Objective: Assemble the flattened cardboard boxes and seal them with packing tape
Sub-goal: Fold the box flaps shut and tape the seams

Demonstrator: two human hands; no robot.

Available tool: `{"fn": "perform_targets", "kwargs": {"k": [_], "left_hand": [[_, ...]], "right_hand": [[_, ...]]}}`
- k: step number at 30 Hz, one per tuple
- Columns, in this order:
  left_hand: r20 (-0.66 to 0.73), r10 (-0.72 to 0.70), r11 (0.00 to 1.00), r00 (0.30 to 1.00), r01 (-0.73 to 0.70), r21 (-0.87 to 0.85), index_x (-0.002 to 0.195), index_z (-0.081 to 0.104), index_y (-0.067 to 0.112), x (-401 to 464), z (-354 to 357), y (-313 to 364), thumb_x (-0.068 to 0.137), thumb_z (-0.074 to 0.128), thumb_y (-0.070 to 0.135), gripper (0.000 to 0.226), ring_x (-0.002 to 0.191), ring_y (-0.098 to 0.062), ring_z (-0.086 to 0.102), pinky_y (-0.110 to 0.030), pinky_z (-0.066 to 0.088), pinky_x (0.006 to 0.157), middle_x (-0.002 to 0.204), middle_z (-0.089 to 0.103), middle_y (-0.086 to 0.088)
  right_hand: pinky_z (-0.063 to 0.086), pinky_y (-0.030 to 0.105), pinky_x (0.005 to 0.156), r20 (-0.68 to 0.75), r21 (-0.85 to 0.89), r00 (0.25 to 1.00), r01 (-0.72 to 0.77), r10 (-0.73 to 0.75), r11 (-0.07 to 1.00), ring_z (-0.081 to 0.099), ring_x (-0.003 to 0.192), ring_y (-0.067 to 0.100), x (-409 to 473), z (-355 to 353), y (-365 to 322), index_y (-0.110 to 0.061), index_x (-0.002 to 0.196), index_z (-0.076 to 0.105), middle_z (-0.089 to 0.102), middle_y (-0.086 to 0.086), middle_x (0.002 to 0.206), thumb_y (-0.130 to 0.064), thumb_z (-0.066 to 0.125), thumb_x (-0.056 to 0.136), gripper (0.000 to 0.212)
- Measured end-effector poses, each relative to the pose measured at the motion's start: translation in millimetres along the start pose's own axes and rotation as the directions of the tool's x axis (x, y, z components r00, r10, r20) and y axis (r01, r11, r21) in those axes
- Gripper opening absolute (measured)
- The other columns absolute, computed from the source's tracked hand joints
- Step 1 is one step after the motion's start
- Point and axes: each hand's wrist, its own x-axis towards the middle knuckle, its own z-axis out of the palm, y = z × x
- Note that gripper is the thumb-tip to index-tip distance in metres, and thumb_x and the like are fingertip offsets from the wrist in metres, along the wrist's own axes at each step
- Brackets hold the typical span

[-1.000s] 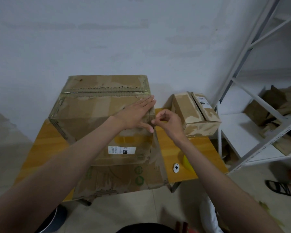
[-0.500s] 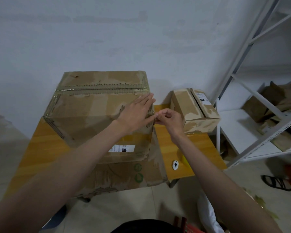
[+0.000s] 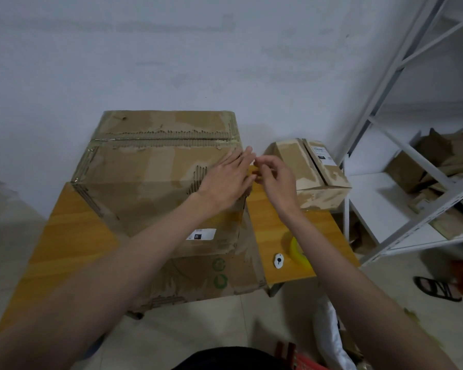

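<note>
Now left hand (image 3: 226,180) lies flat, fingers straight, on the box (image 3: 155,177) top; right hand (image 3: 274,174) pinches something unclear at its right edge. Risk: tape end folds, sticks crooked.

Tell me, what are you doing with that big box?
A person is putting together the big cardboard box on the wooden table. The left hand lies flat on the box's top near its right edge, and the right hand works with curled fingers at that same edge. A smaller box sits to the right, and a yellow tape roll lies nearby.
</note>
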Motion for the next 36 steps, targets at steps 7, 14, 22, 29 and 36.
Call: {"fn": "perform_targets", "kwargs": {"k": [7, 14, 22, 29, 36], "left_hand": [[0.142, -0.11, 0.994, 0.984, 0.11, 0.01, 0.159, -0.005, 0.018, -29, -20, -57, 0.106, 0.006, 0.045, 0.061, 0.153, -0.012, -0.009, -0.034, -0.003, 0.125, 0.167, -0.01, -0.001], [0.189, -0.348, 0.934, 0.918, 0.356, -0.01, 0.159, -0.004, 0.018, -59, -37, -137, 0.099, 0.005, 0.064, 0.077, 0.153, -0.015, -0.009, -0.038, -0.002, 0.125, 0.167, -0.01, 0.001], [0.22, -0.533, 0.836, 0.817, 0.549, -0.017, 0.16, -0.002, 0.02, -76, -48, -215, 0.094, 0.01, 0.072, 0.085, 0.154, -0.018, -0.009, -0.041, -0.005, 0.125, 0.167, -0.011, -0.001], [0.209, -0.286, 0.955, 0.935, 0.296, -0.019, 0.159, -0.002, 0.033, -62, -42, -184, 0.097, 0.004, 0.069, 0.073, 0.153, -0.016, -0.01, -0.04, -0.008, 0.122, 0.165, -0.01, 0.01], [0.205, -0.208, 0.974, 0.957, 0.221, -0.047, 0.16, 0.0, 0.028, -54, -39, -168, 0.103, 0.011, 0.058, 0.065, 0.152, -0.006, -0.007, -0.037, 0.0, 0.126, 0.166, -0.008, 0.011]], "right_hand": [[0.013, 0.028, 0.123, 0.376, -0.512, 0.918, 0.318, -0.124, 0.798, 0.016, 0.151, 0.013, 6, 36, -28, -0.01, 0.157, 0.023, 0.016, 0.004, 0.166, -0.03, 0.025, 0.11, 0.051], [0.012, 0.045, 0.124, 0.398, -0.734, 0.915, 0.274, 0.067, 0.622, 0.008, 0.153, 0.026, 43, 61, -41, -0.007, 0.158, 0.012, 0.007, 0.009, 0.167, -0.033, 0.019, 0.107, 0.057], [0.008, 0.048, 0.124, 0.412, -0.755, 0.896, 0.236, 0.162, 0.612, -0.001, 0.153, 0.031, 76, 86, -41, -0.015, 0.16, 0.0, -0.008, 0.005, 0.167, -0.042, 0.013, 0.107, 0.06], [-0.006, 0.051, 0.123, 0.447, -0.797, 0.892, 0.363, 0.068, 0.482, -0.009, 0.153, 0.029, 63, 110, -46, -0.03, 0.159, 0.007, -0.002, -0.003, 0.167, -0.05, 0.009, 0.104, 0.059], [0.0, 0.046, 0.125, 0.538, -0.745, 0.843, 0.467, 0.014, 0.477, -0.002, 0.154, 0.02, 50, 135, -54, -0.028, 0.159, 0.008, 0.002, -0.008, 0.167, -0.045, 0.008, 0.106, 0.056]]}}
